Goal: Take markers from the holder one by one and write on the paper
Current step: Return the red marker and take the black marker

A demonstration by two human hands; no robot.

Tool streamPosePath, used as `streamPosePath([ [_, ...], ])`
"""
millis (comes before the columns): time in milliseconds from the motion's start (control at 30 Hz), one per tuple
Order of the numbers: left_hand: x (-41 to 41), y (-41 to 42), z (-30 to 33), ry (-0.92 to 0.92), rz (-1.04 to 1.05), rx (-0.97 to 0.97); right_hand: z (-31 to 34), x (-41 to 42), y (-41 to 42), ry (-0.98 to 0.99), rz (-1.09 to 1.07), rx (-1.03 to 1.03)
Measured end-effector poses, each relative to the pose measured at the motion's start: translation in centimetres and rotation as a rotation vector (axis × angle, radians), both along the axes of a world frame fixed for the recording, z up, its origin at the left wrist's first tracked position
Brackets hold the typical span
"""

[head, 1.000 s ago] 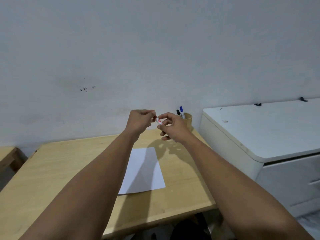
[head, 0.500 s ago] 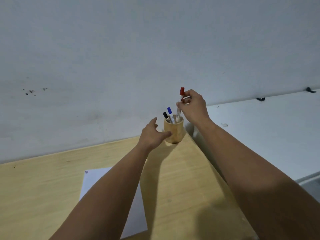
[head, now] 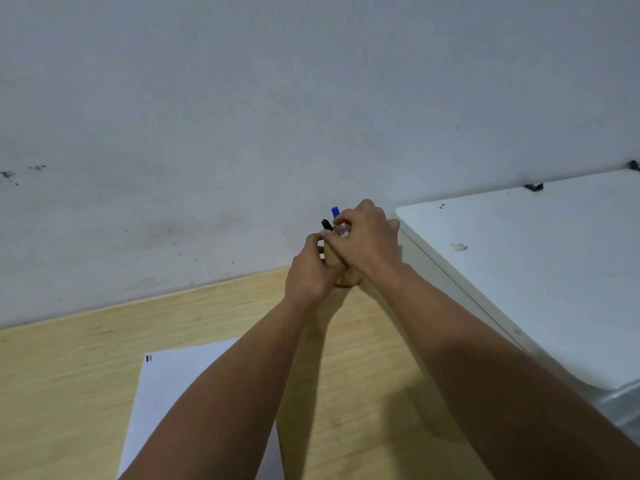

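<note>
A small wooden holder (head: 331, 258) stands at the back of the table by the wall. My left hand (head: 310, 273) is wrapped around its left side. My right hand (head: 367, 237) sits over its mouth, fingertips pinched on a whitish marker barrel (head: 341, 231); its cap is hidden under my fingers. A blue-capped marker (head: 335, 212) and a black-capped marker (head: 326, 224) stick up from the holder just left of my fingers. The white paper (head: 173, 386) lies nearer to me on the left, partly under my left forearm, with small blue and red marks (head: 149, 358) at its top corner.
The light wooden table (head: 69, 375) meets a grey wall (head: 242, 133) behind the holder. A white cabinet (head: 536, 265), higher than the table, stands tight against the table's right edge beside my right arm.
My right hand has come down with the red-capped marker from above the holder onto its mouth. My left hand has closed around the holder. The view has tilted slightly.
</note>
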State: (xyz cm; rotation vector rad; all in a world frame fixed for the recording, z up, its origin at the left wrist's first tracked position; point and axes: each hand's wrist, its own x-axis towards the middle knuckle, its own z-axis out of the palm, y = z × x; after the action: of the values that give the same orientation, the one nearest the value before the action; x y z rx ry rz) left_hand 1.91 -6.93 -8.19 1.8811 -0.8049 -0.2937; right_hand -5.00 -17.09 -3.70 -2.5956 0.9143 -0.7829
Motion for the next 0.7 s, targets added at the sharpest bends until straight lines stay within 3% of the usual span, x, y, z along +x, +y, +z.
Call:
streamPosePath([
  [167, 0.1, 0.3, 1.0, -0.017, -0.03, 0.116, 0.8, 0.1, 0.7, -0.083, -0.019, 0.035],
  [300, 0.2, 2.2, 3.2, -0.078, -0.042, 0.213, 4.7, -1.3, 2.0, -0.383, 0.0, 0.095],
  [467, -0.5, 6.7, 7.0, -0.106, 0.073, 0.105, 9.0, -3.2, 5.8, -0.687, 0.19, 0.272],
  [567, -1.0, 10.3, 9.1, 0.026, 0.137, -0.078, 9.0, -3.6, 9.2, -0.627, 0.277, 0.393],
  [633, -1.4, 13.1, 10.3, 0.138, 0.189, -0.203, 8.3, -3.6, 11.4, -0.508, 0.33, 0.482],
  [700, -1.5, 16.0, 11.1, 0.139, 0.248, -0.259, 7.6, -3.8, 13.9, -0.376, 0.423, 0.638],
])
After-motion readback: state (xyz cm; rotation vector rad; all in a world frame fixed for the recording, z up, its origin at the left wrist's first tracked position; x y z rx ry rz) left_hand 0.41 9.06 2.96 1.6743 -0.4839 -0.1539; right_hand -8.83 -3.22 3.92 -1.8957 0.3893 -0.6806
